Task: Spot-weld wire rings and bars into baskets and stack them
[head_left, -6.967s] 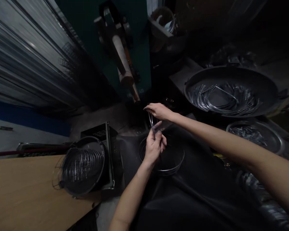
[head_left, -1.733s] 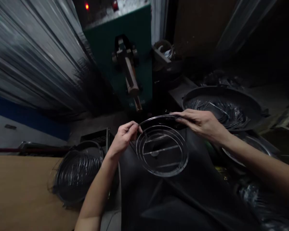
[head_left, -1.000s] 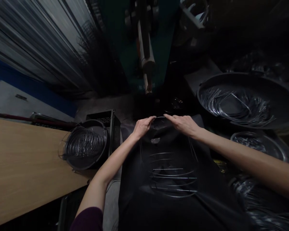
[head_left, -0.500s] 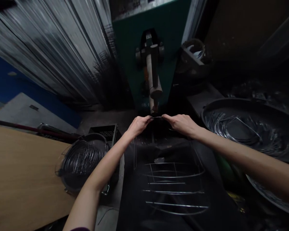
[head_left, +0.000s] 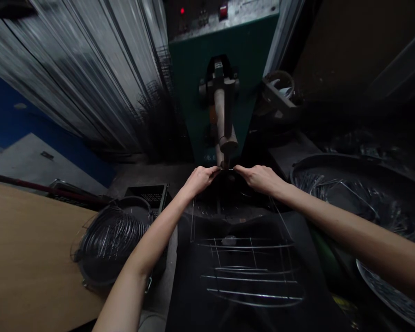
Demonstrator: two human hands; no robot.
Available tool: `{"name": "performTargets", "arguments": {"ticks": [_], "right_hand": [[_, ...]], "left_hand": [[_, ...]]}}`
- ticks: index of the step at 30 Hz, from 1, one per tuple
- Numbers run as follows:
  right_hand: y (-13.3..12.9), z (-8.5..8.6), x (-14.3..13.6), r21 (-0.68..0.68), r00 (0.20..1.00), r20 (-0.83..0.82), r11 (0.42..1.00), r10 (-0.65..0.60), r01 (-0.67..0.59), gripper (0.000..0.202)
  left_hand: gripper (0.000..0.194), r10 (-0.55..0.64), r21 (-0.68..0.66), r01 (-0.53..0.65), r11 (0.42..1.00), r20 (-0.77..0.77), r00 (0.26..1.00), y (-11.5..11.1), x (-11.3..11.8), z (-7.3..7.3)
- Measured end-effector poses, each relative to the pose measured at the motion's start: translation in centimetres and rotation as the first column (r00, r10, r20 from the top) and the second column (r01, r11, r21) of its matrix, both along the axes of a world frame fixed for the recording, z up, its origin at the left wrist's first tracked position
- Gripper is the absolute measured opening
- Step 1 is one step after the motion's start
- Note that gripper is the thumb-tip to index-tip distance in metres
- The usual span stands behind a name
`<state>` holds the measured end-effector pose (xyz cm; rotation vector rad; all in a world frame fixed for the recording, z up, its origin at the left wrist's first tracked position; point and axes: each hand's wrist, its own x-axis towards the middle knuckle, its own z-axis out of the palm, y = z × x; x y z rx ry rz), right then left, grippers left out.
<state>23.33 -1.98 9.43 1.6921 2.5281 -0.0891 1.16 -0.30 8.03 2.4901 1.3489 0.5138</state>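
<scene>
My left hand (head_left: 201, 180) and my right hand (head_left: 261, 178) are closed in pinches on a wire frame, one on each side of a machine's tip. The frame's top wire spans the short gap between my fingers. Thin side wires run down from my hands to the wire frame's curved, crossed lower part (head_left: 252, 246), which hangs over dark cloth. Just above the gap is the green machine (head_left: 183, 92) with its cylindrical metal arm (head_left: 220, 108). The arm's lower tip comes down at the top wire; whether they touch, I cannot tell.
On the left, a black round tub (head_left: 100, 272) holds bent wires, beside a dark crate (head_left: 147, 190) and a wooden board (head_left: 27, 249). A wide dark basin (head_left: 332, 159) with wire pieces is at right. Long metal rods (head_left: 72, 55) lean behind.
My view has shifted, so the machine appears lower and its red light and switch now show. Both hands keep their pinches; the top wire is now closer to the machine's tip.
</scene>
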Motion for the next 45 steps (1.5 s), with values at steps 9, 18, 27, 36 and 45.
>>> {"name": "performTargets", "arguments": {"ticks": [9, 18, 27, 36, 45], "right_hand": [[0.0, 0.2, -0.1, 0.010, 0.999, -0.044, 1.000, -0.006, 0.007, 0.036], [-0.2, 0.4, 0.0, 0.016, 0.999, -0.003, 0.999, -0.038, 0.038, 0.036], [-0.3, 0.8, 0.1, -0.008, 0.996, -0.048, 0.997, -0.073, 0.072, 0.040], [-0.2, 1.1, -1.0, -0.003, 0.995, -0.087, 0.998, -0.055, 0.055, 0.042], [-1.4, 1.4, 3.2, -0.316, 0.969, -0.241, 0.948, -0.050, -0.029, 0.038]], "left_hand": [[0.027, 0.000, -0.005, 0.000, 1.000, 0.012, 1.000, -0.2, 0.1, 0.3], [0.030, 0.028, -0.062, -0.027, 0.998, 0.003, 1.000, -0.7, 0.2, 1.1], [0.031, 0.042, -0.052, -0.042, 0.998, -0.003, 0.999, -0.8, -0.1, 0.6], [0.027, 0.068, -0.038, -0.067, 0.997, 0.026, 0.997, -0.9, -1.3, 0.4], [0.028, 0.106, -0.055, -0.100, 0.993, 0.117, 0.987, -1.4, -0.5, 0.3]]}}
